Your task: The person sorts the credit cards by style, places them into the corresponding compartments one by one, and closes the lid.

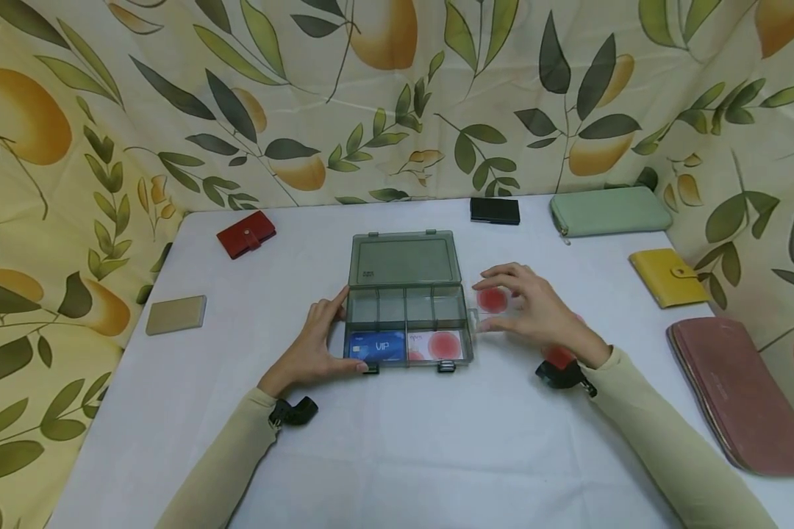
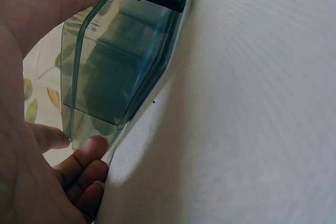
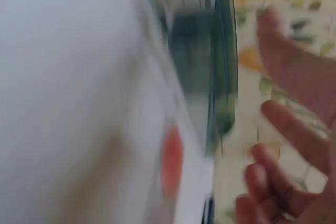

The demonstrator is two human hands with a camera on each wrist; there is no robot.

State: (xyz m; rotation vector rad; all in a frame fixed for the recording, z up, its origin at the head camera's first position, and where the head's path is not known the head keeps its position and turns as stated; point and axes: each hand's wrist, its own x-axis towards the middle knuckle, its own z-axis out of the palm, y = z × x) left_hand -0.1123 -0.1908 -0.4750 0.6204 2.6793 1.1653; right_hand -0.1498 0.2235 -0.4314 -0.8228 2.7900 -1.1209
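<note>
Box point(image 1: 406, 286) braced, left hand point(image 1: 314, 342) gripping its left side; right hand point(image 1: 536, 312) spread, empty, over a red-dotted card point(image 1: 492, 300) just alongside — one rushed pinch and that flat card could skid.

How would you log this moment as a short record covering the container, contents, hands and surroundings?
container: translucent green box, its lid open
near compartments: blue VIP card on the left, pink-and-white card on the right
left hand: grips the box's left end, thumb at the front edge
right hand: fingers spread beside the box, near a red round patch; no grip visible
far left: red wallet, beige case
far edge: black case, green wallet
right: yellow wallet, pink pouch
</note>
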